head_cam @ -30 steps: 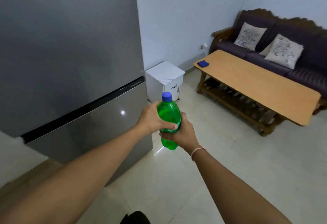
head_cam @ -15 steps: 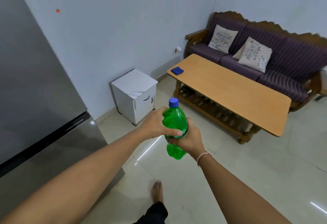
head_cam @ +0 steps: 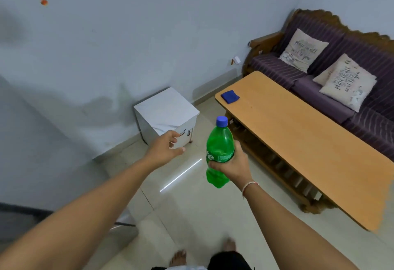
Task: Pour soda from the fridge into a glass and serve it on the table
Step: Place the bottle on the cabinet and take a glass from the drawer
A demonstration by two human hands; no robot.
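We have the green plastic soda bottle with the blue screw cap (head_cam: 219,150) in the air above the pale tiled floor (head_cam: 191,210), in front of us and just short of the near end of the long light-wood coffee table (head_cam: 309,142). Its long axis runs close to vertical, cap up and leaning slightly away from us, base pointing down toward the floor. Our right hand (head_cam: 232,167) grips it around the lower middle, at the label band, fingers curled round the far side and thumb across the front. That seems the sensible place to hold: the plastic wall is thin and would likely give under a hard squeeze, it may be cold and a little slick from the fridge, and with liquid inside we judge it moderately heavy and prone to sloshing, so a firm grip near the middle should balance it; the cap is on, so spilling is unlikely for now. Our left hand (head_cam: 166,150) is apart from the bottle, holding nothing, fingers loosely bent and a little spread. Beyond it stands a small white cabinet (head_cam: 166,114) against the wall, and a folded blue cloth (head_cam: 230,96) lies on the table's far end.
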